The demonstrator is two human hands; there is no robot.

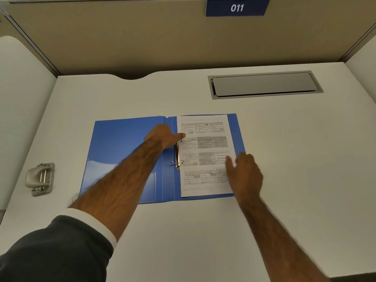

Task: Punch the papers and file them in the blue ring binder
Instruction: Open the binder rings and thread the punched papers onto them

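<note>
Blue ring binder lies open flat on white desk. Printed papers on its right half, by the rings. Left hand presses a finger on sheet's left edge; right hand rests flat on right edge. Hole punch well apart, left.

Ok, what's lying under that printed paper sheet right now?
The open blue plastic ring binder, its right cover showing around the white printed paper sheet. Whether more sheets lie beneath is hidden.
</note>
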